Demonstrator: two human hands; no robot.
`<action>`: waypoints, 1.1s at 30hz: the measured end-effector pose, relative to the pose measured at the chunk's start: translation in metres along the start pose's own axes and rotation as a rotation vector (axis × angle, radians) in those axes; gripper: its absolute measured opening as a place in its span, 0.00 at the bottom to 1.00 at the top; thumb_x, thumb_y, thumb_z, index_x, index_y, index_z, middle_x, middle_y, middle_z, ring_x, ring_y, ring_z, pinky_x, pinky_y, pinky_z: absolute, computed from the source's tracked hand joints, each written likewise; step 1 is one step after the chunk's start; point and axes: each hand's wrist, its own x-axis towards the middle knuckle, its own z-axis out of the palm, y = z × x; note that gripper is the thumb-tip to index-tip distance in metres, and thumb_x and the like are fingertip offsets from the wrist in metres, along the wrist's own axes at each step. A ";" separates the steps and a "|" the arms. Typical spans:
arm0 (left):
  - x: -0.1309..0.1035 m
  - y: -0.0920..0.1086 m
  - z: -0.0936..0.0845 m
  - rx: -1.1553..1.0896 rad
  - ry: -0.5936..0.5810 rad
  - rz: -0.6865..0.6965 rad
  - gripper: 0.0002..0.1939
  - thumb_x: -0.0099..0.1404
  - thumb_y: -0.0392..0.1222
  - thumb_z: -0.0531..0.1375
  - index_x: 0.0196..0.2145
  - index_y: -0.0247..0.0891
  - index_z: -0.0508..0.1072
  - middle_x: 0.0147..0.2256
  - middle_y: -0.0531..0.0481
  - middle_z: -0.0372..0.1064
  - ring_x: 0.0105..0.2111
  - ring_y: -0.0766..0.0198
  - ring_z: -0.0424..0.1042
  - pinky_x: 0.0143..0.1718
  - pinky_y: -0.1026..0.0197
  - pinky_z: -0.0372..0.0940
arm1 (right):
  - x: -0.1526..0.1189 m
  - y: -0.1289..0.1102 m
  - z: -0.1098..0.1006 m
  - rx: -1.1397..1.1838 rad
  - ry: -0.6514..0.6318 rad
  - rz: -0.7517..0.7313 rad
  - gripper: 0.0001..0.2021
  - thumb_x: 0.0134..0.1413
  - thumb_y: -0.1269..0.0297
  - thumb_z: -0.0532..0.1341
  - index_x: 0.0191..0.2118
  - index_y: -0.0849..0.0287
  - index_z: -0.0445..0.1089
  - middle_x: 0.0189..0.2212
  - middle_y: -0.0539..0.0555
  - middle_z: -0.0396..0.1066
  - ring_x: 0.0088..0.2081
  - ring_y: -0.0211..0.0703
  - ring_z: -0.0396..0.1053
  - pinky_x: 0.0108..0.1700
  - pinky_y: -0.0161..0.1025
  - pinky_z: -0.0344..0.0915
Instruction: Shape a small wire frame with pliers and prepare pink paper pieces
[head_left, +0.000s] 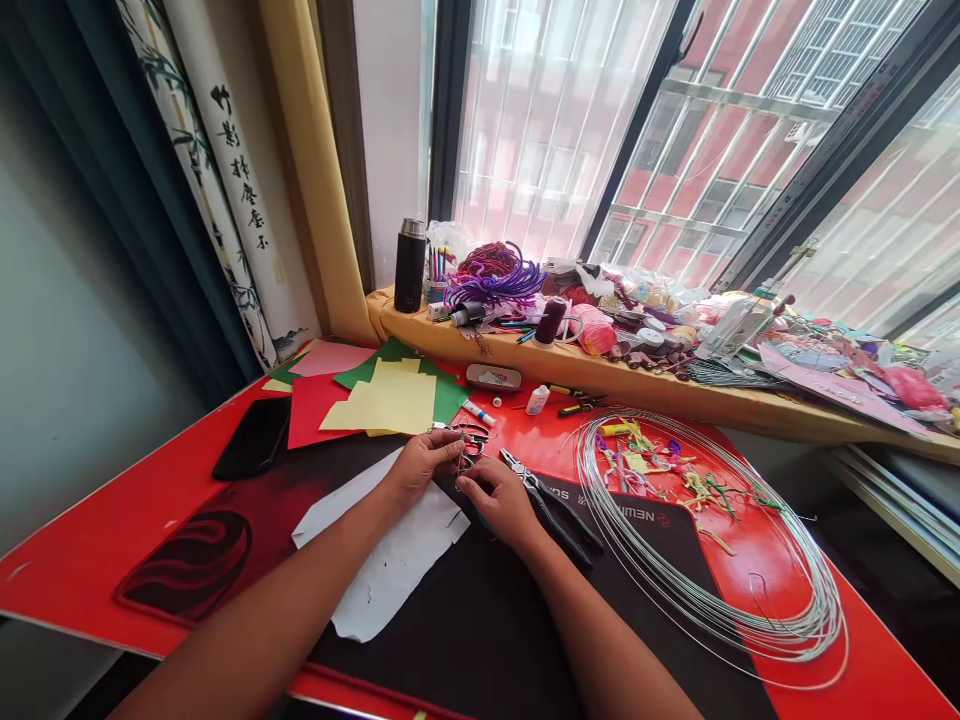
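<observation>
A thin wire (pixel 460 464) is held up just over the far right edge of the white sheet (pixel 397 565). The left hand (pixel 427 462) pinches it between thumb and fingers; the right hand (pixel 496 495) has its fingers curled at the wire's near end — whether they grip it, I cannot tell. Pliers (pixel 534 487) lie right of the sheet, and a large wire coil (pixel 814 632) well to its right. Beyond the sheet are coloured papers (pixel 390 402) — with a black phone (pixel 253 438) to its far left. A dark mat (pixel 480 620) lies under the sheet.
</observation>
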 end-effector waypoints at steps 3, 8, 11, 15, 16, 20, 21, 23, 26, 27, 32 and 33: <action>-0.002 0.006 -0.002 0.014 -0.048 0.011 0.27 0.48 0.49 0.78 0.44 0.37 0.82 0.34 0.47 0.78 0.32 0.63 0.74 0.32 0.63 0.68 | 0.000 0.002 0.000 -0.002 0.003 -0.008 0.08 0.63 0.62 0.65 0.32 0.56 0.75 0.31 0.52 0.74 0.35 0.44 0.70 0.42 0.40 0.64; -0.001 0.015 -0.003 0.159 -0.042 0.041 0.28 0.51 0.55 0.76 0.46 0.38 0.82 0.34 0.47 0.77 0.32 0.63 0.73 0.32 0.64 0.67 | 0.001 0.003 0.001 -0.033 -0.004 -0.028 0.07 0.62 0.65 0.66 0.31 0.57 0.75 0.31 0.51 0.74 0.36 0.43 0.69 0.43 0.40 0.63; 0.003 0.019 -0.005 0.304 -0.029 0.077 0.23 0.52 0.58 0.74 0.38 0.36 0.84 0.30 0.47 0.77 0.29 0.63 0.72 0.32 0.63 0.66 | 0.000 0.002 0.002 -0.058 -0.001 -0.024 0.07 0.62 0.65 0.66 0.31 0.56 0.75 0.31 0.51 0.74 0.36 0.43 0.70 0.43 0.40 0.63; 0.013 0.028 -0.015 0.496 -0.079 0.029 0.20 0.53 0.58 0.73 0.28 0.36 0.82 0.27 0.44 0.77 0.24 0.62 0.71 0.24 0.63 0.62 | 0.000 -0.001 0.002 -0.067 0.007 -0.020 0.06 0.61 0.66 0.67 0.31 0.56 0.75 0.31 0.51 0.75 0.37 0.44 0.71 0.44 0.40 0.63; 0.017 0.030 -0.018 0.516 -0.096 -0.001 0.20 0.52 0.58 0.74 0.28 0.36 0.81 0.27 0.44 0.78 0.23 0.62 0.71 0.23 0.63 0.62 | 0.000 -0.002 0.001 -0.065 0.008 -0.020 0.06 0.61 0.66 0.67 0.31 0.56 0.75 0.31 0.51 0.75 0.37 0.44 0.71 0.45 0.41 0.63; 0.039 0.046 -0.031 0.480 -0.067 -0.006 0.19 0.50 0.54 0.75 0.29 0.35 0.81 0.26 0.45 0.77 0.22 0.63 0.72 0.24 0.64 0.64 | -0.001 -0.005 -0.001 -0.057 0.003 -0.017 0.08 0.63 0.66 0.65 0.31 0.56 0.75 0.31 0.52 0.75 0.37 0.44 0.71 0.44 0.41 0.63; 0.045 0.050 -0.034 0.452 -0.046 -0.006 0.19 0.51 0.53 0.75 0.31 0.35 0.81 0.27 0.44 0.78 0.23 0.63 0.73 0.26 0.63 0.66 | -0.001 -0.005 -0.001 -0.058 0.001 -0.016 0.08 0.63 0.66 0.65 0.31 0.56 0.75 0.31 0.52 0.75 0.37 0.44 0.71 0.44 0.41 0.63; 0.059 0.058 -0.038 0.451 -0.026 -0.052 0.17 0.51 0.50 0.76 0.32 0.35 0.81 0.29 0.42 0.79 0.27 0.61 0.76 0.30 0.62 0.69 | -0.001 -0.004 -0.001 -0.066 0.002 -0.019 0.08 0.63 0.66 0.65 0.31 0.56 0.75 0.31 0.52 0.75 0.37 0.44 0.71 0.44 0.41 0.63; 0.077 0.063 -0.044 0.494 -0.020 -0.103 0.15 0.51 0.47 0.76 0.30 0.35 0.80 0.28 0.41 0.79 0.27 0.59 0.77 0.30 0.60 0.70 | -0.001 -0.003 0.000 -0.085 0.001 -0.025 0.08 0.63 0.66 0.65 0.31 0.56 0.75 0.31 0.52 0.75 0.37 0.44 0.71 0.45 0.41 0.63; 0.083 0.063 -0.046 0.508 -0.012 -0.109 0.14 0.51 0.46 0.76 0.30 0.35 0.80 0.28 0.41 0.79 0.26 0.60 0.76 0.30 0.60 0.70 | -0.001 -0.002 0.001 -0.091 0.000 -0.028 0.08 0.63 0.66 0.65 0.31 0.56 0.75 0.32 0.52 0.76 0.38 0.45 0.71 0.45 0.41 0.63; 0.101 0.060 -0.057 0.581 0.044 -0.118 0.14 0.49 0.44 0.76 0.29 0.33 0.80 0.27 0.42 0.78 0.21 0.64 0.71 0.26 0.62 0.66 | -0.002 -0.001 0.001 -0.117 -0.008 -0.038 0.08 0.64 0.66 0.64 0.32 0.56 0.75 0.33 0.52 0.75 0.38 0.45 0.71 0.46 0.42 0.62; 0.103 0.059 -0.059 0.591 0.051 -0.121 0.15 0.48 0.44 0.76 0.29 0.33 0.80 0.26 0.42 0.78 0.21 0.63 0.71 0.26 0.62 0.66 | -0.002 -0.001 0.001 -0.120 -0.011 -0.039 0.08 0.64 0.65 0.65 0.32 0.56 0.75 0.33 0.52 0.75 0.38 0.45 0.71 0.46 0.42 0.62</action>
